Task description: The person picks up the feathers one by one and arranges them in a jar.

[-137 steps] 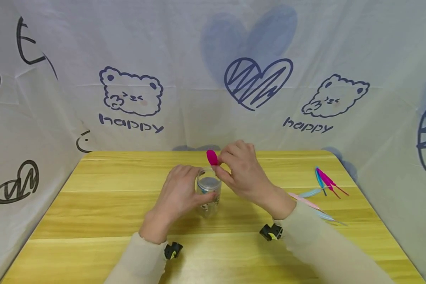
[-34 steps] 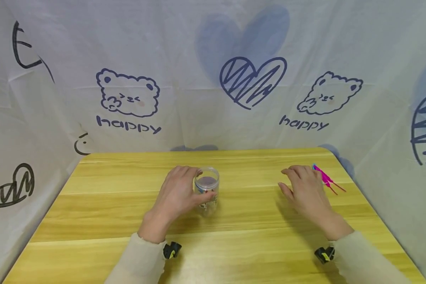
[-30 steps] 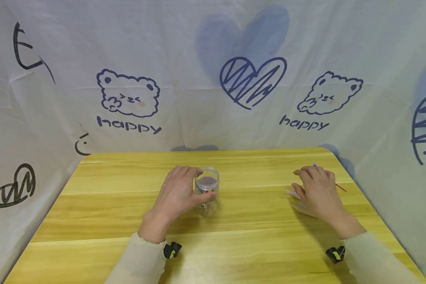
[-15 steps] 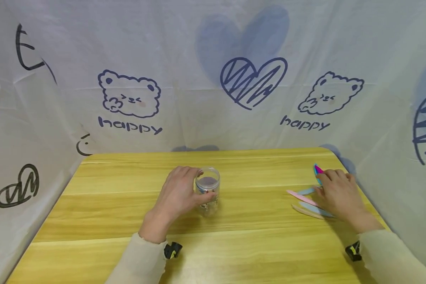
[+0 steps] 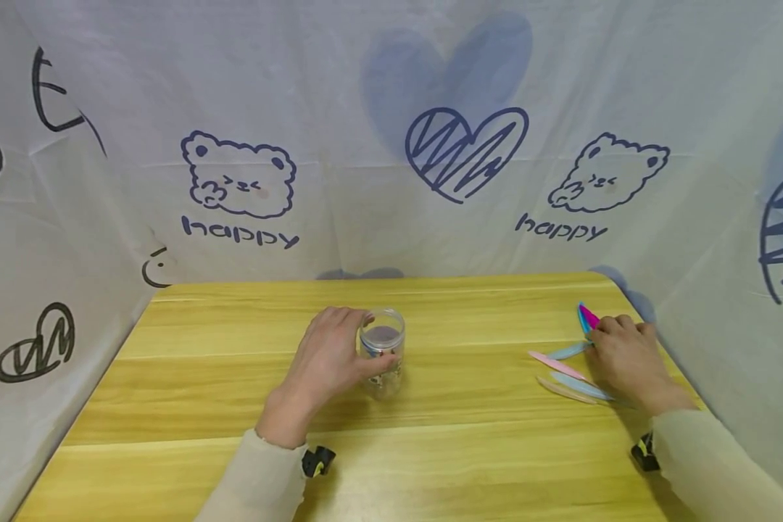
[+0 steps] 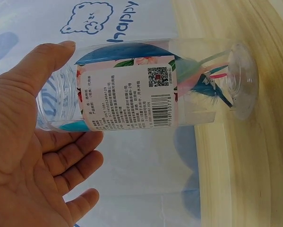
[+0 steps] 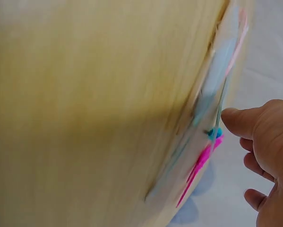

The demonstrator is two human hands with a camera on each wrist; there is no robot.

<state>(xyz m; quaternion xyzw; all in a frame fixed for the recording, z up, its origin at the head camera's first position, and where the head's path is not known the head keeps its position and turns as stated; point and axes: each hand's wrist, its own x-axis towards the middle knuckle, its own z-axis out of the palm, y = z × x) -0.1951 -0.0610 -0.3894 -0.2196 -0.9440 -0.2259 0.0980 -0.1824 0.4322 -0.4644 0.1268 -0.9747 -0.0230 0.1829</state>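
A clear plastic jar (image 5: 383, 335) with a printed label (image 6: 127, 94) stands upright, its mouth uncovered. In the left wrist view, blue, pink and teal feathers (image 6: 205, 87) show inside it. My left hand (image 5: 326, 355) grips the jar near the top, thumb across the near side. At the right, my right hand (image 5: 629, 359) reaches down over loose feathers, among them a magenta feather (image 5: 589, 316) and a light blue feather (image 5: 568, 351). The thumb tip meets a thin quill (image 7: 220, 106) in the right wrist view; I cannot tell whether the fingers pinch it.
A pink feather (image 5: 557, 364), another pale blue feather (image 5: 581, 384) and a beige feather (image 5: 564, 391) lie left of the right hand. The wooden table (image 5: 235, 406) ends at a white printed cloth (image 5: 352, 203) behind and at both sides.
My right hand has left the jar's mouth, where it held a magenta feather, and moved right to the loose feathers. It shifts slightly left in the last half second. The left hand stays on the jar.
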